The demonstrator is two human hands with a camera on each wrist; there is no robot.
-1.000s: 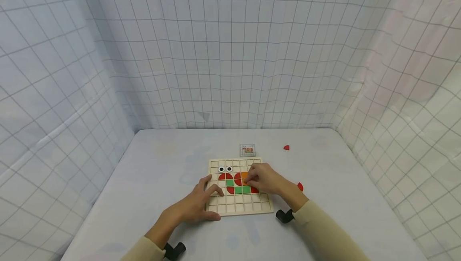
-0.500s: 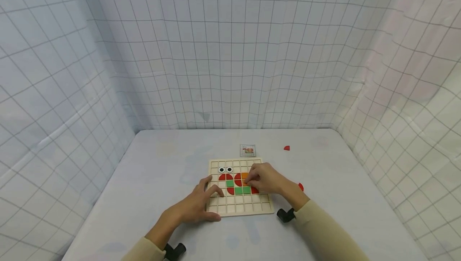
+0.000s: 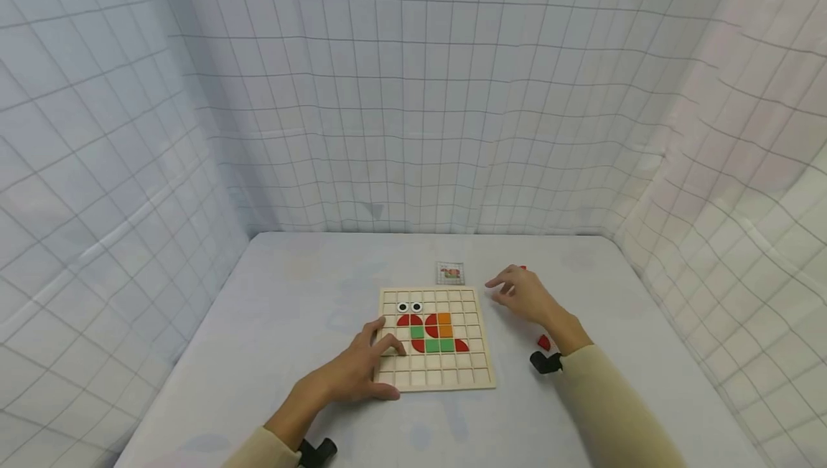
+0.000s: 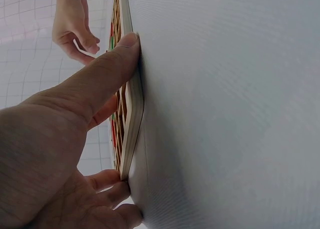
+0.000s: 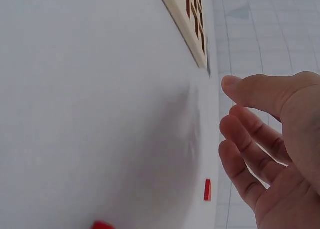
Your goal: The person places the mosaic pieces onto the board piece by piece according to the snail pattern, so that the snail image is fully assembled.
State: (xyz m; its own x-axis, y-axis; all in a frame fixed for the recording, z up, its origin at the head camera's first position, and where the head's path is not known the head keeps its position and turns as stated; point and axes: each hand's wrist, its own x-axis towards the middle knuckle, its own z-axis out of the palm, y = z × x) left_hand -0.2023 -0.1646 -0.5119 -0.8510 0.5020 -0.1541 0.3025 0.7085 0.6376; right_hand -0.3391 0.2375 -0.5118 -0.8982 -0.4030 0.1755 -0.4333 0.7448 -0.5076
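My left hand holds the near-left corner of a wooden grid board. In the left wrist view its thumb lies along the board's near edge, with other fingers at the side. Set in the grid are two eye tiles, red quarter-circle tiles, green square tiles and orange square tiles. Right of the board, my right hand hovers above the table, holding nothing, its fingers loosely bent. A red quarter-circle tile lies beyond it, mostly hidden in the head view.
Another red tile lies beside my right wrist. Behind the board is a small picture card showing a coloured figure. White gridded cloth surrounds the white table at the back and sides.
My right hand has left the orange tiles and moved right, off the board, uncovering the tiles there. My left hand stays at the board's corner. The head view has shifted slightly.
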